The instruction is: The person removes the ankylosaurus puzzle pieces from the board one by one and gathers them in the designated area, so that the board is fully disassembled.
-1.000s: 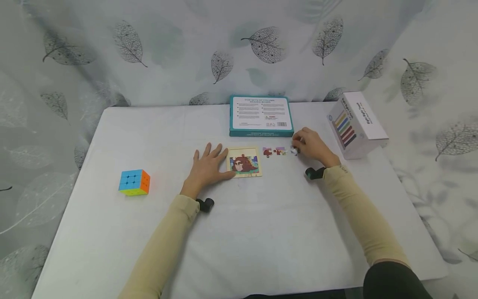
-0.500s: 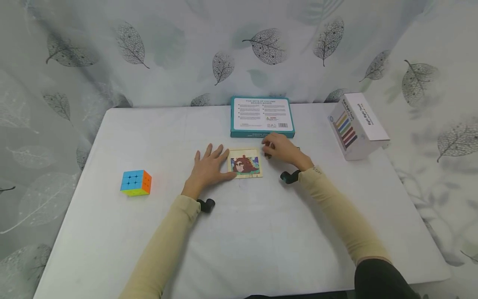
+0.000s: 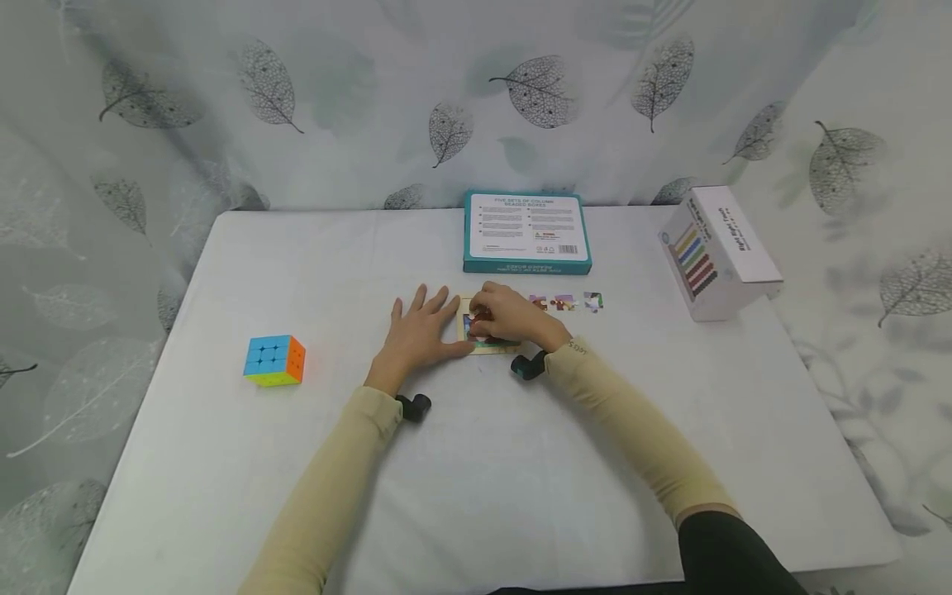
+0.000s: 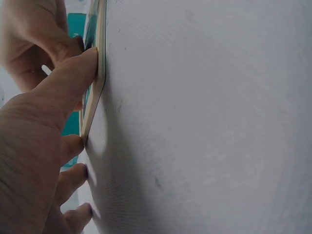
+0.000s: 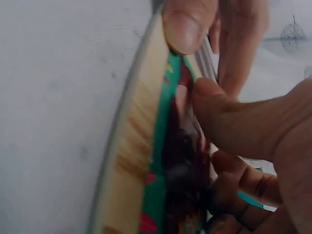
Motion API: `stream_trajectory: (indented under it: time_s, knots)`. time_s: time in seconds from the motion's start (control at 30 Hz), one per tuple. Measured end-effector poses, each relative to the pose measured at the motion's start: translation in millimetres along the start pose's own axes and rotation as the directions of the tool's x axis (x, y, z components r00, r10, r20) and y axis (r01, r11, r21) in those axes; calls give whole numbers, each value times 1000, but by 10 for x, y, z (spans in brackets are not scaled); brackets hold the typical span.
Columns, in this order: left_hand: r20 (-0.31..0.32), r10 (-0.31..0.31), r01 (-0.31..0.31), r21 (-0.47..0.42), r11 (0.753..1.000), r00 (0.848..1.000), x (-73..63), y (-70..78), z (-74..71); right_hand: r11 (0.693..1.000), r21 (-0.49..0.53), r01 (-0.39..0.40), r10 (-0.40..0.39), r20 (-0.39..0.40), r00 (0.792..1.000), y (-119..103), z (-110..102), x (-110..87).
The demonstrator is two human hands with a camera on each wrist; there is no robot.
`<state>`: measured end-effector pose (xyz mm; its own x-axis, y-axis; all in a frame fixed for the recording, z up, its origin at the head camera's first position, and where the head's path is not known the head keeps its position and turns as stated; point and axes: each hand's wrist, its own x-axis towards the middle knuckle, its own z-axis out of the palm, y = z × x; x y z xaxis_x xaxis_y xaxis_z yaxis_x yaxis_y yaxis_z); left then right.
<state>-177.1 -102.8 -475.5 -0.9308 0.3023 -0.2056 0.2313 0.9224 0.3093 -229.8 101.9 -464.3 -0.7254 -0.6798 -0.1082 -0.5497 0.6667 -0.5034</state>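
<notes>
A small wooden jigsaw puzzle board (image 3: 494, 350) with a reddish-brown animal picture lies mid-table. Its left side is steadied by my left hand (image 3: 416, 335): fingers spread, thumb pressing the near edge, forefinger at the far left corner. Curled over the picture is my right hand (image 3: 513, 318). In the right wrist view, the right thumb (image 5: 219, 105) and fingers bend onto the puzzle's surface. Blur and overlap hide whether they pinch a piece. Three loose puzzle pieces (image 3: 563, 302) lie in a row to the right of the board.
A teal flat box (image 3: 527, 233) lies behind the board. At the back right stands a white carton (image 3: 717, 252) with coloured bars printed on it. A puzzle cube (image 3: 273, 360) sits on the left of the white-covered table (image 3: 476, 479). A leaf-patterned cloth hangs behind.
My right hand has moved left from the rightmost loose piece, past the row, onto the puzzle board. The loose pieces are uncovered now. My left hand stays at the board's left side.
</notes>
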Motion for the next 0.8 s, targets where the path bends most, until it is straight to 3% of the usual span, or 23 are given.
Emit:
stream_trajectory:
  time_s: [0.3,0.6,0.8]
  knots:
    - [-8,2,-2,-3,1000,1000,-6,7,-3,994,-61,-86,89,49,995,-85,13,-4]
    - [-15,5,-6,-14,1000,1000,-25,15,-18,995,-66,-73,74,9,997,-97,27,-23]
    - [-17,1,-2,-26,1000,1000,-25,6,-16,999,-6,-32,32,-26,999,-60,41,-19]
